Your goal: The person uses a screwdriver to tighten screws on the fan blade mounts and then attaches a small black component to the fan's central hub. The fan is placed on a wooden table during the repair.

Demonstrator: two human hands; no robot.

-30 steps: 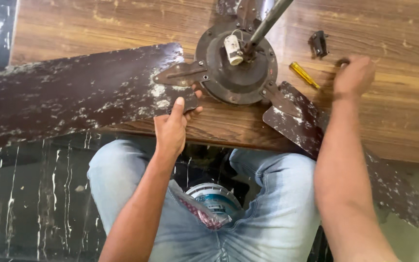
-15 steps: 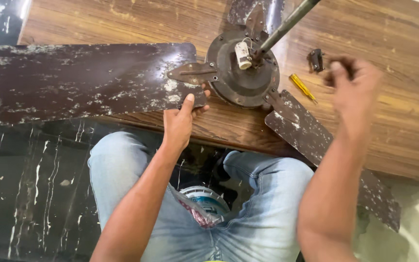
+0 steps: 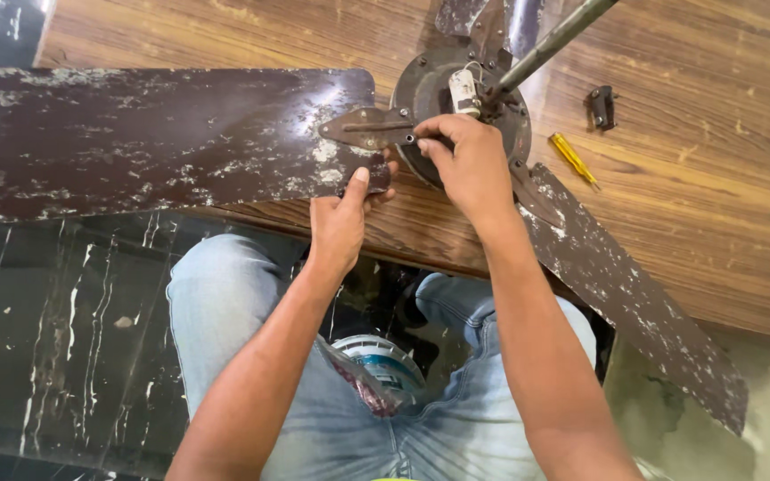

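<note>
An old brown ceiling fan lies on a wooden board (image 3: 715,205). Its round motor hub (image 3: 425,85) carries a grey down rod (image 3: 554,40) that runs up to the right. A long speckled blade (image 3: 153,134) stretches left from a metal bracket (image 3: 363,127). My left hand (image 3: 340,223) grips the near edge of that blade by the bracket, thumb on top. My right hand (image 3: 470,165) rests against the hub, its fingertips pinching a small bolt (image 3: 408,139) at the bracket's inner end. A second blade (image 3: 634,303) points toward the lower right.
A yellow-handled screwdriver (image 3: 572,158) and a small black part (image 3: 601,107) lie on the board right of the hub. A clear bag with a round tin (image 3: 376,370) sits in my lap between my jeans-clad knees. Dark marbled floor (image 3: 46,338) lies on the left.
My right hand has come from the board near the small black part over to the hub and bracket. My left hand stays on the blade's edge.
</note>
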